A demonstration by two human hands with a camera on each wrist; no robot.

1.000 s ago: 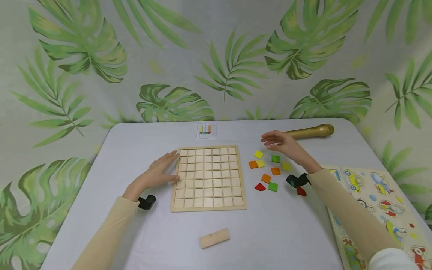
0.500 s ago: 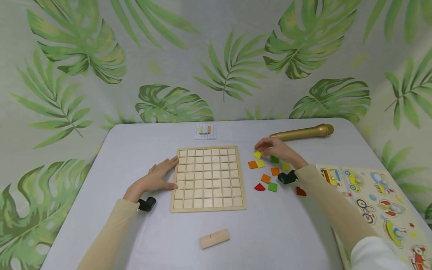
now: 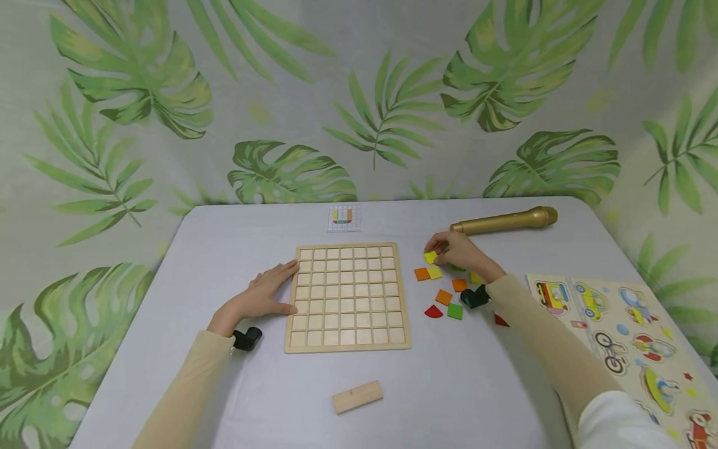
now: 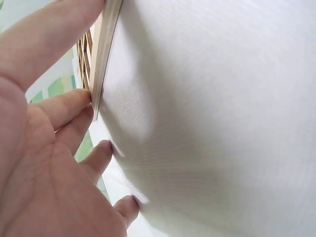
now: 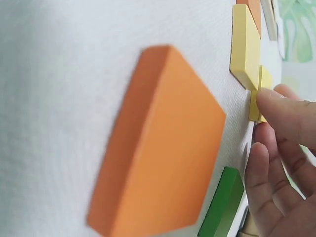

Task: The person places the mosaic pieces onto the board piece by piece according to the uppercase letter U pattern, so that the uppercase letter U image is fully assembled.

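The left hand [image 3: 258, 298] rests at the left edge of a wooden grid board [image 3: 348, 348], its thumb and fingertips touching the frame. In the left wrist view those fingers are spread along the board's side. Over the tiles, the right hand [image 3: 461, 251] pinches a yellow square tile [image 3: 430, 256] between thumb and fingers, low at the table. Close by lie another yellow tile [image 3: 434, 273] and an orange tile [image 3: 422, 274]. The right wrist view shows a nearer orange tile [image 5: 168, 148] and a green tile [image 5: 222, 202], partly hidden by this hand in the head view.
A pattern card [image 3: 344, 218] lies behind the board, and a gold microphone [image 3: 505, 221] at the back right. A wooden block [image 3: 358, 397] sits in front. Red tiles [image 3: 434, 312] and a green tile [image 3: 455, 311] lie right. A picture puzzle board [image 3: 622, 337] is under the right sleeve.
The right hand has moved left and down from near the microphone onto the yellow tile, and its fingers have closed on it. The left hand stays at the board's edge.
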